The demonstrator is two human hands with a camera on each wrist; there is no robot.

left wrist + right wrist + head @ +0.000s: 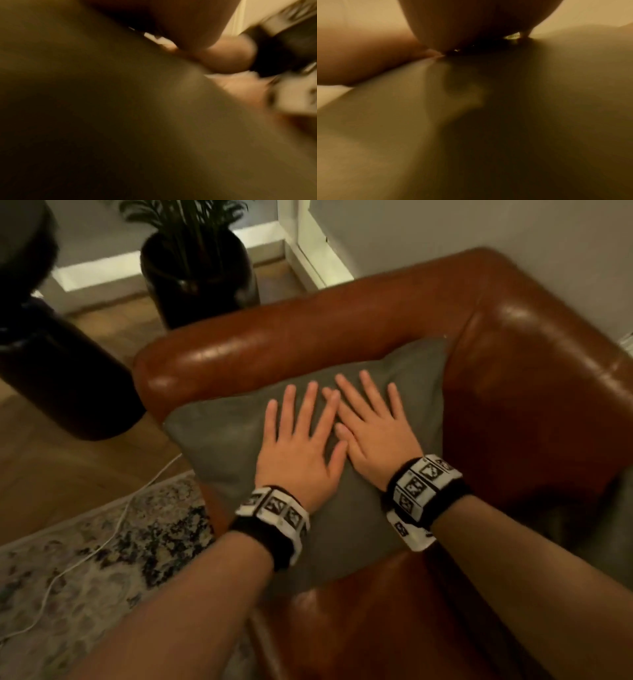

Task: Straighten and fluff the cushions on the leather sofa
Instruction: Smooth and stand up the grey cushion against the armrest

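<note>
Brown leather sofa (513, 378), corner end seen from above, rounded armrest running across the top of the head view, backrest on the right. Wood floor (68, 474) to the left of it, patterned rug (113, 549) beside the sofa's front with a white cable (102, 546) trailing over it. Dark pot (202, 268) with a leafy plant stands on the floor behind the armrest; a large dark rounded object at far left, can't tell what it is.

Grey cushion (219, 440) lies in the sofa corner, leaning against the armrest and touching the backrest, its lower corner on the seat.

Left hand (301, 450) flat on the cushion's middle, fingers straight and spread, palm down. Right hand (373, 433) flat just beside it, fingers straight and spread, palm down too. The two index fingers cross or touch near the tips. Both wrists wear black bands with white marker tiles.

Left wrist view: blurred, mostly cushion fabric (120, 121) close up, the other wrist's band at right edge. Right wrist view: blurred, cushion fabric (556, 108) fills it, palm pressed down at top.
</note>
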